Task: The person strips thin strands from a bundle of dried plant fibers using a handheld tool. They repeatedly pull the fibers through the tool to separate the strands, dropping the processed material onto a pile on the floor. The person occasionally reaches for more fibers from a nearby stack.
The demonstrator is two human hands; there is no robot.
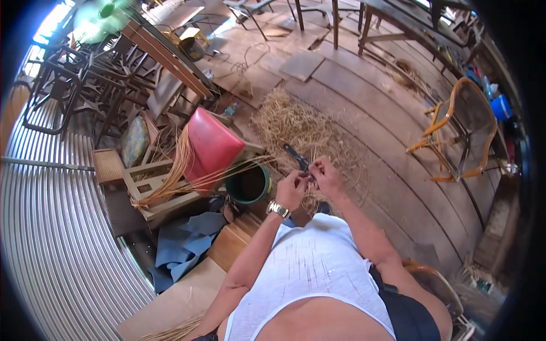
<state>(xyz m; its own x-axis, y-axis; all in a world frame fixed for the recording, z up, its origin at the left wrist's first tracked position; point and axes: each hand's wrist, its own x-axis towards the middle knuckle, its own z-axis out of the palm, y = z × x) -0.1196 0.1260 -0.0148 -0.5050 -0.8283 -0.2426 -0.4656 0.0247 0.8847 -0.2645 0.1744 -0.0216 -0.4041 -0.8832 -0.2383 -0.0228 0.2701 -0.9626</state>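
My two hands meet in front of my lap. My left hand (291,189), with a metal watch (278,209) on its wrist, has its fingers closed; what they pinch is too small to make out. Close beside it, my right hand (328,179) is also closed, its fingers at the lower end of a slim dark tool (296,155) that points up and left. The exact kind of tool cannot be told. Beyond the hands, a heap of thin tan cane shavings (293,119) covers the floorboards. Left of my hands stands a dark green bucket (248,200).
A red cushioned seat (215,142) leans left of the bucket, with long cane strips (182,162) draped near it. Blue cloth (189,241) lies nearer me. A rattan chair frame (452,133) stands at right. Dark chair frames (60,94) pile up far left, below a fan (101,20).
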